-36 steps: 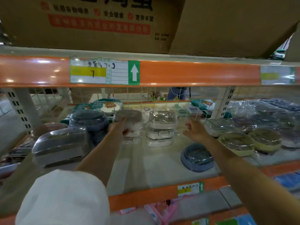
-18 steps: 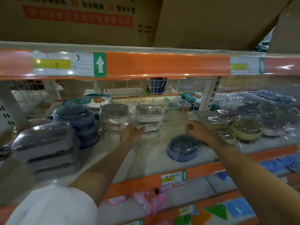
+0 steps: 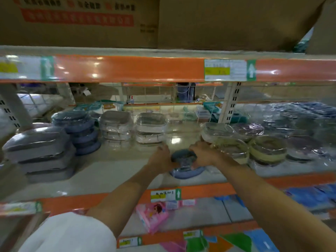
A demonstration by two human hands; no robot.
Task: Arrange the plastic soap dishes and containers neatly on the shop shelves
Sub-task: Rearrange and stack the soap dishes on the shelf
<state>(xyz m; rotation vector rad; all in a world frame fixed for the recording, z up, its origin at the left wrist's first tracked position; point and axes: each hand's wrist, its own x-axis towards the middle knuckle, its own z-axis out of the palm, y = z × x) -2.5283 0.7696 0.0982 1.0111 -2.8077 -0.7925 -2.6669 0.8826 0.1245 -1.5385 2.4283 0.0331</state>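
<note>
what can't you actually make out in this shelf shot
Head view only:
- Round blue plastic dish at the shelf front: its sides are covered by the left hand and right hand, so the grip is unclear.
- Yellow-and-white price labels on the orange shelf edge: print lost to motion blur.
- White sleeve: cut off by the bottom edge.

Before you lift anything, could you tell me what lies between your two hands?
In the head view, the blue round dish lies between left hand and right hand.

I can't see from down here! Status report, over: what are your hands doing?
Left hand and right hand both gripping the lone blue dish at shelf front. Blue stack far left. Nothing blocking. Over.
</note>
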